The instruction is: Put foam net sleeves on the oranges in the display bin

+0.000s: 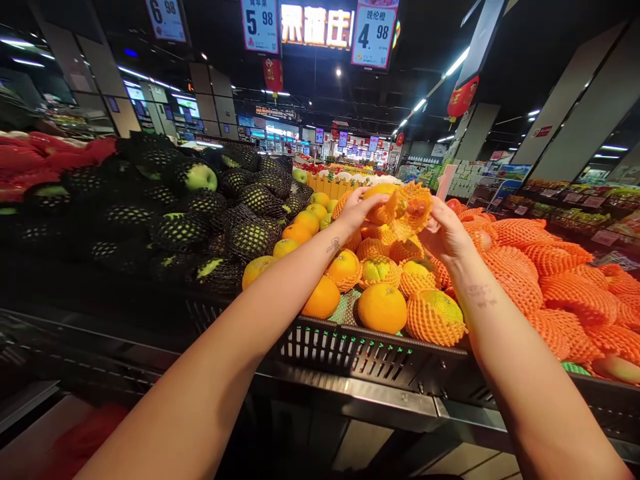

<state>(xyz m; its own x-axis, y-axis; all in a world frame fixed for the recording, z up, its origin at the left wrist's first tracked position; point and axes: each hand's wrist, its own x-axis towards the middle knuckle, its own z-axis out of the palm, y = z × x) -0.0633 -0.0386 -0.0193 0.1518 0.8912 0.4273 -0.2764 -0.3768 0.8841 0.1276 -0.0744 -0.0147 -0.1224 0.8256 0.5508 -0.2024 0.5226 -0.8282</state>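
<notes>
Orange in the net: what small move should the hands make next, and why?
Probably the right hand should draw the net a little further over the orange while the left hand steadies it: the net covers only part of the fruit.

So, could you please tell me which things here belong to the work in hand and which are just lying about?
In hand:
- left hand, holding the orange
- right hand, holding the foam net against that orange

Lying about:
- netted oranges and bare oranges in the black crate
- green fruit in black nets
- price signs overhead
</notes>
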